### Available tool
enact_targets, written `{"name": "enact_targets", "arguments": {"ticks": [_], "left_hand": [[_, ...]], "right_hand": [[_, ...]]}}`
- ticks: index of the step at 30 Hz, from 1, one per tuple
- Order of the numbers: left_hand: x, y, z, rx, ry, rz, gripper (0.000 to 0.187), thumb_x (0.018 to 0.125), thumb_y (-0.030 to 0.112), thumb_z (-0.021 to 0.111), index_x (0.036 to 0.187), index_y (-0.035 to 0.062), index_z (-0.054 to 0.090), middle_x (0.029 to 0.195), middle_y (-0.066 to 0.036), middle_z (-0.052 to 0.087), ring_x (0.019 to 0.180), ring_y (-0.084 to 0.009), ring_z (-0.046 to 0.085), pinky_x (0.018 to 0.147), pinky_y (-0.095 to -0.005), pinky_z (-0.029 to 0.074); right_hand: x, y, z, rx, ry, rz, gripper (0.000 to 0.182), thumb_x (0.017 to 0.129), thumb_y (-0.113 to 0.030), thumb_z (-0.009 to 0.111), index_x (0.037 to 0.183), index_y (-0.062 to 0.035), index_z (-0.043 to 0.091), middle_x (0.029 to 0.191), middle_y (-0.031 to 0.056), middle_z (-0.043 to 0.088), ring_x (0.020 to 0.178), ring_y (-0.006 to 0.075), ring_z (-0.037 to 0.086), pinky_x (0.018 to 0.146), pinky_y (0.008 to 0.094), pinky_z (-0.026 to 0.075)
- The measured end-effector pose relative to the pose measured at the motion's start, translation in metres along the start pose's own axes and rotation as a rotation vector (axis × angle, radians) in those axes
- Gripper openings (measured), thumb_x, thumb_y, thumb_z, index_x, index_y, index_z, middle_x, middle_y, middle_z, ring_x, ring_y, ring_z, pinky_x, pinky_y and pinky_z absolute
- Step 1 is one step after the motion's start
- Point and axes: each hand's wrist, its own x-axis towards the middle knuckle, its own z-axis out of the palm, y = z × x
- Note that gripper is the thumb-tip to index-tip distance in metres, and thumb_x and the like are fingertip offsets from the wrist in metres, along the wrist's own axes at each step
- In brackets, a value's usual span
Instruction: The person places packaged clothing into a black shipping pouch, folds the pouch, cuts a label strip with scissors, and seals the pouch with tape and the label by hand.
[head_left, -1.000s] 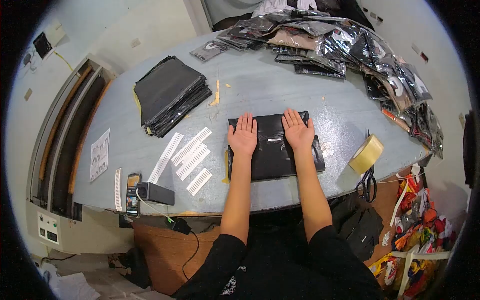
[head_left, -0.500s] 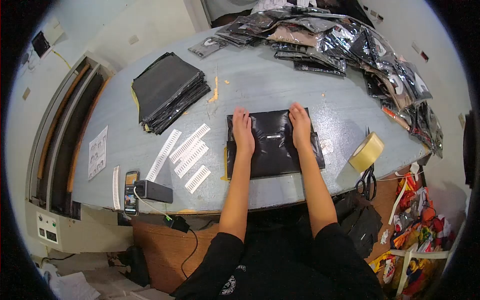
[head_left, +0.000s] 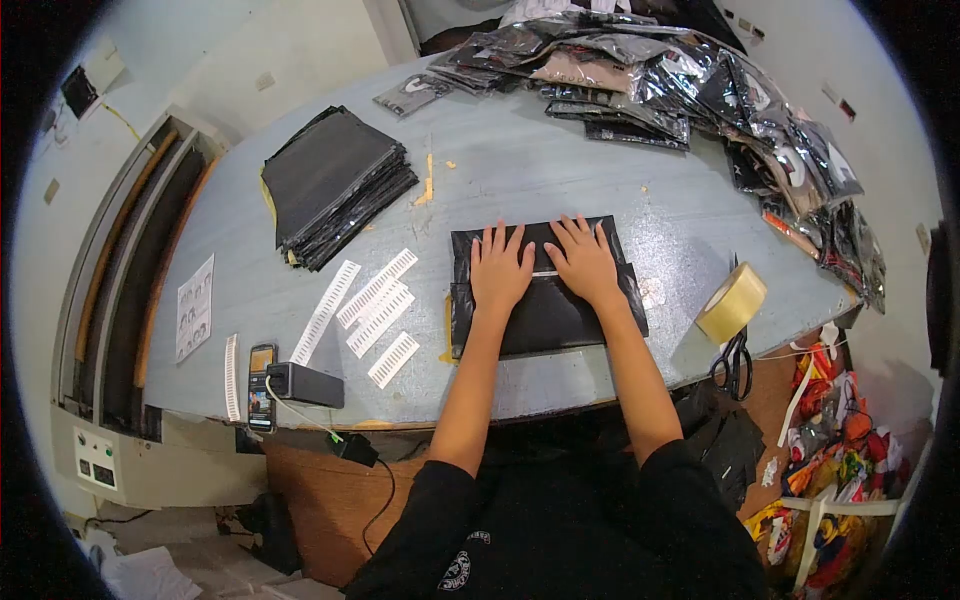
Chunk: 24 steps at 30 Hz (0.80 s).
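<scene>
A black plastic mailer bag [head_left: 545, 325] lies flat near the table's front edge, its top part folded over. My left hand [head_left: 499, 268] rests on the left half of it, palm down with fingers spread. On the right half lies my right hand [head_left: 585, 258], also flat and spread. Between the two hands a small white label [head_left: 544, 274] shows, partly covered. Left of the bag are several white strips of barcode stickers [head_left: 380, 320].
A stack of black bags [head_left: 335, 180] stands at the back left. Plastic-wrapped garments [head_left: 640, 80] are heaped along the far right. Clear tape [head_left: 733, 302] and black scissors [head_left: 735, 365] lie to the right. A phone [head_left: 262, 388] and a black box [head_left: 305, 384] sit front left.
Both hands have moved inward from the bag's side edges onto its middle, and the fingers have spread flat. The bag has stayed in nearly the same place.
</scene>
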Motion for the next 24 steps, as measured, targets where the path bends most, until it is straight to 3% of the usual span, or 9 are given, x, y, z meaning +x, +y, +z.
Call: {"name": "enact_targets", "arguments": {"ticks": [9, 15, 17, 24], "left_hand": [[0.002, -0.008, -0.004, 0.012, -0.025, -0.05, 0.049, 0.088, 0.044, 0.043, 0.128, 0.0165, 0.048, 0.134, -0.015, 0.042, 0.127, -0.0304, 0.035, 0.106, -0.0445, 0.022], [0.003, -0.025, -0.015, -0.041, -0.167, -0.067, 0.052, 0.09, 0.045, 0.04, 0.132, 0.0148, 0.042, 0.14, -0.014, 0.033, 0.13, -0.0305, 0.028, 0.107, -0.0431, 0.02], [0.002, -0.034, -0.017, -0.203, -0.195, -0.032, 0.051, 0.091, 0.042, 0.04, 0.132, 0.0118, 0.042, 0.141, -0.015, 0.032, 0.132, -0.031, 0.026, 0.107, -0.0428, 0.019], [0.002, -0.039, -0.018, -0.266, -0.2, -0.044, 0.05, 0.092, 0.039, 0.039, 0.131, 0.008, 0.043, 0.139, -0.014, 0.035, 0.132, -0.0296, 0.026, 0.108, -0.041, 0.019]], "right_hand": [[0.001, 0.013, -0.004, -0.017, -0.078, 0.076, 0.061, 0.086, -0.052, 0.042, 0.128, -0.0072, 0.045, 0.136, 0.0144, 0.04, 0.128, 0.0274, 0.033, 0.106, 0.0448, 0.021], [-0.001, 0.026, -0.014, 0.044, -0.132, 0.086, 0.063, 0.087, -0.052, 0.041, 0.131, -0.0058, 0.041, 0.138, 0.0149, 0.037, 0.131, 0.0264, 0.029, 0.108, 0.0415, 0.019], [-0.002, 0.031, -0.017, 0.078, -0.162, 0.091, 0.062, 0.088, -0.05, 0.04, 0.132, -0.0054, 0.04, 0.138, 0.0147, 0.035, 0.131, 0.026, 0.028, 0.108, 0.0411, 0.018], [-0.002, 0.037, -0.017, 0.124, -0.214, 0.139, 0.057, 0.092, -0.045, 0.036, 0.134, -0.007, 0.037, 0.141, 0.0125, 0.031, 0.133, 0.0249, 0.024, 0.109, 0.0421, 0.015]]}}
